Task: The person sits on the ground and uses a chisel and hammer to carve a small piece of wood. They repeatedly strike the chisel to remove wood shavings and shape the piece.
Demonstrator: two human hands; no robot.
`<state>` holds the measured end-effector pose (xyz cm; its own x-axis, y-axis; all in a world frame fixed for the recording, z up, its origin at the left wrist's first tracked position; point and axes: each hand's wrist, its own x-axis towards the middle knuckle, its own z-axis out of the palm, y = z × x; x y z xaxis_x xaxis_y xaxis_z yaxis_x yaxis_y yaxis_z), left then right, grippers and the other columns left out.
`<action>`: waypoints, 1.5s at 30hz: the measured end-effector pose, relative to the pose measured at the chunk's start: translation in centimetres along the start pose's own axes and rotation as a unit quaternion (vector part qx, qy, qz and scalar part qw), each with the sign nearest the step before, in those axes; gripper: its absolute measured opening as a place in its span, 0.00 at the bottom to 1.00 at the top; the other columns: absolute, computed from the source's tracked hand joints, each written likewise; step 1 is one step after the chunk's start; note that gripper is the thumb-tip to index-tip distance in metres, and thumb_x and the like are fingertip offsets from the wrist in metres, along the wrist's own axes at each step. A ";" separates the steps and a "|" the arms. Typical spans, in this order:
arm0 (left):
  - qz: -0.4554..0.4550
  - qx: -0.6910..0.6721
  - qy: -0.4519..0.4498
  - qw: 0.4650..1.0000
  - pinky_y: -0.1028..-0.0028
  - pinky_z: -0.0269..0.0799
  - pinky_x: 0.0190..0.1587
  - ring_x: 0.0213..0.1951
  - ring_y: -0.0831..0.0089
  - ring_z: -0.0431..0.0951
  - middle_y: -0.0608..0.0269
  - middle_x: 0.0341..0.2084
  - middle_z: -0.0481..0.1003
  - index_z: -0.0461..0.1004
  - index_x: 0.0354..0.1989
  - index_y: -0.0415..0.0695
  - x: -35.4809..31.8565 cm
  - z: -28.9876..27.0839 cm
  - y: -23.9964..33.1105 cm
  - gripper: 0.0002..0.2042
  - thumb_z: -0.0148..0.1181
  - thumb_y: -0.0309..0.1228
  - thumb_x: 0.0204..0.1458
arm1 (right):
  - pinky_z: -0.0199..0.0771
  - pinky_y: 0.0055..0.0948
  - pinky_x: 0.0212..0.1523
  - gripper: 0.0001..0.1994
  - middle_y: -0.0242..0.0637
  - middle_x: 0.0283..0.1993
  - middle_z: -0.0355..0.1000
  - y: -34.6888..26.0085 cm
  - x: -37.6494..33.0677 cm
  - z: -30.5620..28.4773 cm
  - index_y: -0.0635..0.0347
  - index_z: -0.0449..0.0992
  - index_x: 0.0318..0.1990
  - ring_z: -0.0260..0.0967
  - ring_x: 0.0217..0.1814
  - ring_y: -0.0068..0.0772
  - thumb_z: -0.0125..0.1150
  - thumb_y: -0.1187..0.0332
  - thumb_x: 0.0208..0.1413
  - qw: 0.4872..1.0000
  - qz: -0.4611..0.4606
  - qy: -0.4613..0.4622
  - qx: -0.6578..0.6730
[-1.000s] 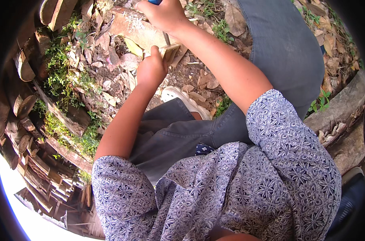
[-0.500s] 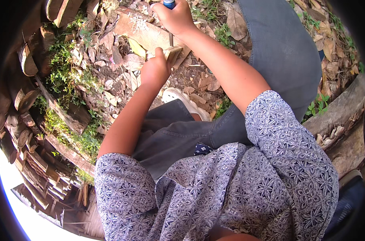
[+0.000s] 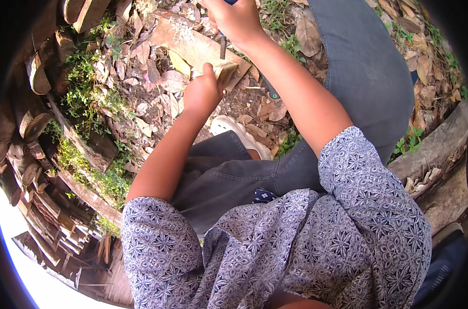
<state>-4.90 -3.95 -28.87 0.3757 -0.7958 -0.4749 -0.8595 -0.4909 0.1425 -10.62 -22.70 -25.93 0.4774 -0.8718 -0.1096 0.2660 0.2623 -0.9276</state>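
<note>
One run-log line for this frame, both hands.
left hand: holds wooden piece | right hand: grips blue-handled tool, pointed toward piece | nearby: flat board, yellow leaf

A hand could pass over the leaf litter point(image 3: 152, 71) between the left forearm point(image 3: 164, 149) and the split-wood pile point(image 3: 38, 77), with low weeds point(image 3: 79, 85) along that side. Between the forearms, a white clog point(image 3: 237, 131) and a dark handle point(image 3: 272, 92) obstruct the gap. Beside the right forearm point(image 3: 301, 87), the bent trouser leg point(image 3: 370, 67) leaves a narrow strip; a tool shaft point(image 3: 222, 49) bars the space between the hands.
</note>
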 end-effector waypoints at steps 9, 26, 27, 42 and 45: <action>-0.021 0.003 -0.016 1.000 0.45 0.78 0.33 0.28 0.37 0.82 0.35 0.23 0.78 0.63 0.48 0.37 -0.3 -0.4 0.6 0.15 0.57 0.34 0.60 | 0.71 0.29 0.28 0.08 0.33 0.23 0.75 1.5 -0.6 -0.3 0.63 0.79 0.31 0.73 0.25 0.23 0.65 0.67 0.57 1.000 0.012 0.011 0.024; 0.000 0.002 -0.013 1.000 0.46 0.78 0.31 0.27 0.37 0.81 0.36 0.22 0.78 0.63 0.49 0.36 0.2 -0.2 0.5 0.18 0.59 0.36 0.60 | 0.65 0.34 0.25 0.16 0.32 0.15 0.69 5.4 -1.1 0.1 0.61 0.72 0.18 0.65 0.20 0.23 0.65 0.61 0.49 0.994 -0.009 -0.041 -0.105; -0.005 0.004 -0.020 1.000 0.46 0.78 0.31 0.27 0.37 0.81 0.36 0.21 0.78 0.63 0.48 0.36 0.1 -0.1 0.5 0.18 0.59 0.36 0.60 | 0.65 0.34 0.25 0.17 0.31 0.14 0.67 7.4 -1.6 -0.4 0.61 0.72 0.17 0.65 0.19 0.23 0.65 0.61 0.50 0.992 -0.026 -0.025 -0.120; -0.005 0.010 -0.012 1.000 0.46 0.78 0.31 0.27 0.37 0.81 0.36 0.22 0.78 0.62 0.48 0.37 0.3 -0.3 0.5 0.17 0.59 0.35 0.59 | 0.61 0.31 0.23 0.16 0.25 0.14 0.65 8.4 -1.0 -2.7 0.59 0.69 0.16 0.61 0.18 0.19 0.64 0.64 0.51 0.998 0.023 0.009 -0.055; 0.014 0.017 0.010 1.000 0.48 0.79 0.28 0.25 0.41 0.82 0.39 0.20 0.79 0.62 0.45 0.37 -0.1 0.3 0.2 0.15 0.56 0.34 0.59 | 0.60 0.30 0.23 0.17 0.25 0.15 0.65 3.4 0.4 -0.9 0.58 0.67 0.16 0.62 0.20 0.18 0.65 0.64 0.50 0.999 -0.039 -0.010 0.002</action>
<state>-5.17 -3.84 -29.03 0.3577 -0.8165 -0.4532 -0.8811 -0.4558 0.1258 -10.26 -22.56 -29.42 0.4712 -0.8815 -0.0304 0.3057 0.1956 -0.9318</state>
